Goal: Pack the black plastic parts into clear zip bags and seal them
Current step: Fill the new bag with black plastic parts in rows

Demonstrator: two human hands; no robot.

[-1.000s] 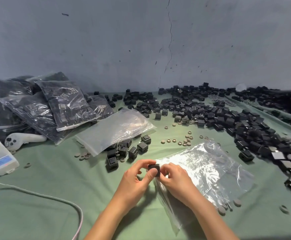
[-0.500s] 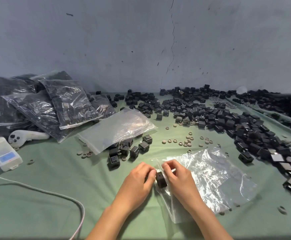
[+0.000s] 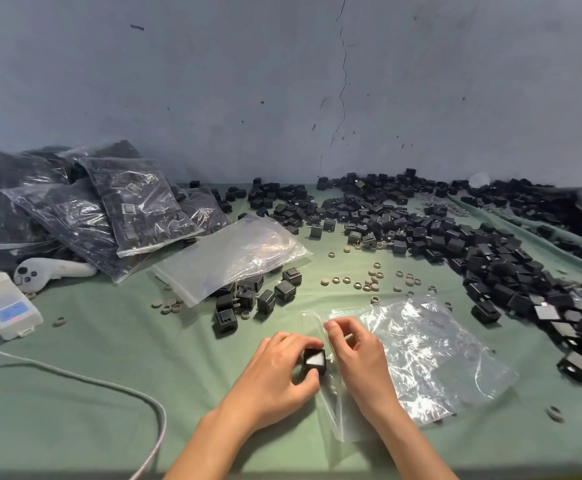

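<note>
Left hand (image 3: 275, 372) pinches a black part (image 3: 314, 360) at the bag (image 3: 417, 358) mouth; right hand (image 3: 358, 355) pinches the bag's edge

The light in here is soft, even and rather dim, falling from overhead and cool on the grey wall (image 3: 213, 81). White glare breaks across the crumpled clear bag (image 3: 431, 351) and across the filled bags (image 3: 137, 206) at far left. The top face of the black part (image 3: 314, 359) shines pale. The left hand (image 3: 275, 375) and right hand (image 3: 358, 362) throw only faint, close shadows on the green cloth (image 3: 75, 375). The middle is sharp; the pile of parts (image 3: 559, 209) at far right smears, and the cloth's near edge bows and darkens with the wide lens.
</note>
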